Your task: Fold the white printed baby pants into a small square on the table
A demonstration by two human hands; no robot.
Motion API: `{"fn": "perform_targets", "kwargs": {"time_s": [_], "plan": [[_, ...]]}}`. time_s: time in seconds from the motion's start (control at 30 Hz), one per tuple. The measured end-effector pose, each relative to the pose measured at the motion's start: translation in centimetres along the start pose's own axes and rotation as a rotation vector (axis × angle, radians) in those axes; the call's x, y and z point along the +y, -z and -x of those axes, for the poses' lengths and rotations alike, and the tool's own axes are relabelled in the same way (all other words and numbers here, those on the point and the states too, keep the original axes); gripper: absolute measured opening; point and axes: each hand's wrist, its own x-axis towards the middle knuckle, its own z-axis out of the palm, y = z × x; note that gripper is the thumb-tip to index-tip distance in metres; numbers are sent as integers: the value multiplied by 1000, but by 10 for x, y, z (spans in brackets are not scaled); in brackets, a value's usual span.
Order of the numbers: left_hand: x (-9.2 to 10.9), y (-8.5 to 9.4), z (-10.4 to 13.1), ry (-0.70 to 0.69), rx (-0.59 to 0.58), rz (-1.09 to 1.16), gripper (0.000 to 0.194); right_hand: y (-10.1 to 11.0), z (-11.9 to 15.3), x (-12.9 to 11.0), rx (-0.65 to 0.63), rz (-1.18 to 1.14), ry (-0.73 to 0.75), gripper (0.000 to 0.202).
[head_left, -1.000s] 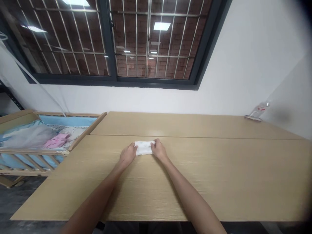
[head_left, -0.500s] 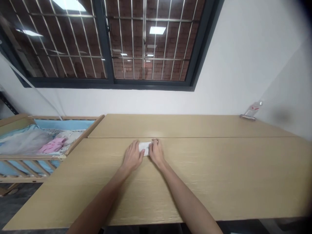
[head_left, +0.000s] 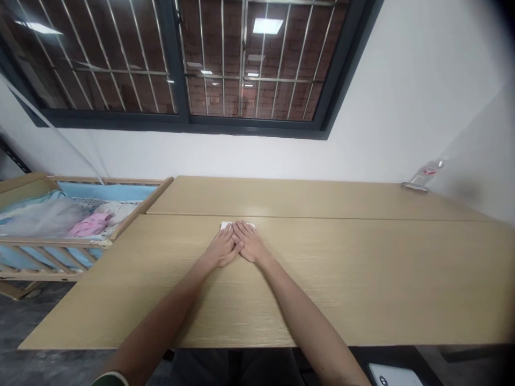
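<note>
A small white flat piece (head_left: 226, 225), perhaps folded paper or a little packet, lies on the wooden tabletop (head_left: 341, 279) just in front of the board seam. Both palms rest over it, so only its far edge and corners show. My left hand (head_left: 222, 247) lies flat with fingers stretched forward, pressing on the piece from the left. From the right, my right hand (head_left: 248, 241) lies flat across it, fingers extended. The two hands touch and overlap slightly at the thumbs and inner fingers.
A clear plastic bottle (head_left: 426, 174) leans at the far right corner by the wall. To the left stands a wooden crib (head_left: 161, 194) with a pink cloth (head_left: 90, 224) inside. A barred window (head_left: 257, 127) is above. A white phone-like device (head_left: 394, 375) sits below the table's front edge.
My hands have gone from holding the white piece at its two ends to lying flat together on top of it. The view has tilted slightly downward.
</note>
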Motion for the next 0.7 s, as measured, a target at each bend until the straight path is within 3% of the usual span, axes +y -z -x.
{"fn": "perform_targets", "kwargs": {"time_s": [0.27,0.47,0.7], "plan": [[-8,-6,6,91,34,-14,87,3,5,7,-34,-13,-116,70],[-18,2,12,79,35,-7,84,9,13,16,-41,-77,-157,88],[-27,27,12,6,26,44,67,26,19,20,51,-81,17,90]]}}
